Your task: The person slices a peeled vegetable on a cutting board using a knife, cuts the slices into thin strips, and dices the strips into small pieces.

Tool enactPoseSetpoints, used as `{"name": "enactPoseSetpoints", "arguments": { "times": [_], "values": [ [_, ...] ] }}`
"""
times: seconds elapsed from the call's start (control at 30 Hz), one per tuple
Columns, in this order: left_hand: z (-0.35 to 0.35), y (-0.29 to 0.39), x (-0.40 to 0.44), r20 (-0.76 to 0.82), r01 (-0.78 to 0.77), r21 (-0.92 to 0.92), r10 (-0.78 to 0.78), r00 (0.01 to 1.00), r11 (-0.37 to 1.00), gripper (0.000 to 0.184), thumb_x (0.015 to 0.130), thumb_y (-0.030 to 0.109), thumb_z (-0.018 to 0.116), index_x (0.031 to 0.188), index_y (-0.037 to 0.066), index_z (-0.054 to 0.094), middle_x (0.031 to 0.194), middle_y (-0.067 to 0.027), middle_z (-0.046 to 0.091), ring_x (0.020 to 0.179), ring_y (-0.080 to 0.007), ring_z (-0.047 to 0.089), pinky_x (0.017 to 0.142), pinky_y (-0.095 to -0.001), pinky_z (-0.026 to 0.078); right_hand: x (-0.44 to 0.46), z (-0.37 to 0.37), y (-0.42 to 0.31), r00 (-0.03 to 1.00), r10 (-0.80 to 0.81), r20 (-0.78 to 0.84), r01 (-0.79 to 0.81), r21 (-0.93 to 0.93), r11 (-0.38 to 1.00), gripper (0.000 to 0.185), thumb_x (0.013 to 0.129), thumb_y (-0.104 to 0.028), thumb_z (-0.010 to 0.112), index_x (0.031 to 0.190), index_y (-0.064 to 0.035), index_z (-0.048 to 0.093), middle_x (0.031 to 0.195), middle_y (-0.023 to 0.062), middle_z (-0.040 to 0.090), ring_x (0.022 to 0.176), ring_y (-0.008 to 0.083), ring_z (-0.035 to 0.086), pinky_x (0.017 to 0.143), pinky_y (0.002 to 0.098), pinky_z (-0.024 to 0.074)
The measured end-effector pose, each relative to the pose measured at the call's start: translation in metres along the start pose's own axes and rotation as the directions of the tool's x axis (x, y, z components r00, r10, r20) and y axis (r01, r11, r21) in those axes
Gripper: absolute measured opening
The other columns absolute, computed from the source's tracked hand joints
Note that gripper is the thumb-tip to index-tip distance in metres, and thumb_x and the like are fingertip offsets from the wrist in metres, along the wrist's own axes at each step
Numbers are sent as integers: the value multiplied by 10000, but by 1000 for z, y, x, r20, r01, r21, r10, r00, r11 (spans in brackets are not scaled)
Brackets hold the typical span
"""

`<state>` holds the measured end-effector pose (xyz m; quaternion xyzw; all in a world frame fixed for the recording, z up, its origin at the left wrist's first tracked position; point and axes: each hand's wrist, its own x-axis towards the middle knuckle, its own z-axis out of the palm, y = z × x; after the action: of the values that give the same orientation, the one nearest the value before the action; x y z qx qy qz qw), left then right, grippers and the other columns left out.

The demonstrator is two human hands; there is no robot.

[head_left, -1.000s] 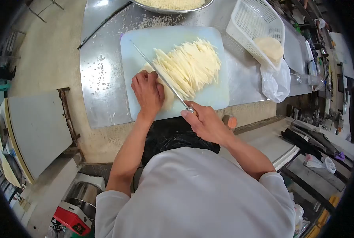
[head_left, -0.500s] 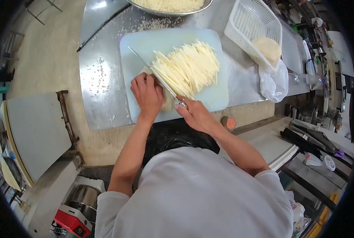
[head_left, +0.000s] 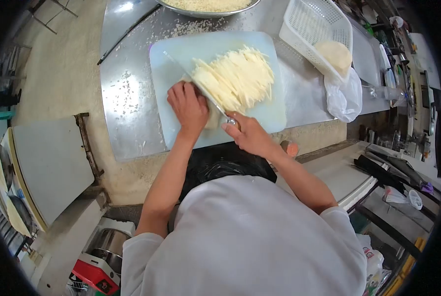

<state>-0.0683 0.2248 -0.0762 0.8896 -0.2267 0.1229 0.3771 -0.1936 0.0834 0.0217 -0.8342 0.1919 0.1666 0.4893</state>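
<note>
On the pale blue cutting board (head_left: 260, 116) lies a heap of thin cream-coloured strips (head_left: 237, 76). My right hand (head_left: 250, 135) is closed round the handle of a long knife (head_left: 208, 93), whose blade points up and left across the board. Just left of the blade, my left hand (head_left: 188, 108) presses with curled fingers on a pale piece (head_left: 212, 118), mostly hidden under the hand. The strips lie against the right side of the blade.
Beyond the board stands a metal bowl (head_left: 215, 14) of pale shreds. A white basket (head_left: 284, 32) at the right holds a round pale piece (head_left: 334, 55), with a plastic bag (head_left: 343, 98) beside it. White bits and a dark rod (head_left: 129, 32) lie on the metal table (head_left: 119, 133).
The knife and my right hand have shifted slightly up the board. My left hand keeps its curled grip, a little further right. The view has moved slightly.
</note>
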Motion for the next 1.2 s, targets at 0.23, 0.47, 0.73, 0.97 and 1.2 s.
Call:
{"name": "enactPoseSetpoints", "arguments": {
  "times": [0.23,0.47,0.73,0.97,1.2],
  "values": [
    [-7,-10,-6,3,-18,5,18,1000,1000,259,862,77,640,1119,48,631,1138,-173,547,1087,-380,507,928,-520,394,0,-1,-9,999,31,-26,-29,66,997,516,1046,-341,620,1314,100,618,867,251,709,788,360,703,753,441,539],
    [-13,-5,0,58,-16,22,15,998,1000,299,830,64,636,1129,62,652,1123,-172,545,1054,-372,501,904,-500,395,-41,-14,-29,998,54,32,-55,33,998,488,1060,-302,591,1330,104,597,862,300,697,803,456,704,776,489,536],
    [-8,-10,-2,44,-7,66,4,999,998,334,823,57,653,1157,50,636,1166,-187,525,1084,-385,500,935,-520,399,9,7,-4,986,-160,-46,156,-95,983,545,1078,-332,575,1356,137,568,735,210,649,626,251,651,663,417,531],
    [-8,-10,-2,38,13,8,-13,999,1000,320,837,56,666,1155,45,635,1178,-180,532,1095,-384,501,939,-525,402,-21,-8,-30,999,4,32,-4,-11,1000,467,1061,-326,567,1243,102,614,837,330,676,831,516,689,791,514,531],
    [-7,-9,3,22,9,-2,-9,1000,1000,310,837,51,663,1145,46,634,1176,-184,544,1112,-389,501,940,-515,401,-12,-15,-39,998,30,48,-30,-13,999,474,1061,-296,578,1279,125,595,751,272,639,715,409,650,708,476,518]
  ]
}}
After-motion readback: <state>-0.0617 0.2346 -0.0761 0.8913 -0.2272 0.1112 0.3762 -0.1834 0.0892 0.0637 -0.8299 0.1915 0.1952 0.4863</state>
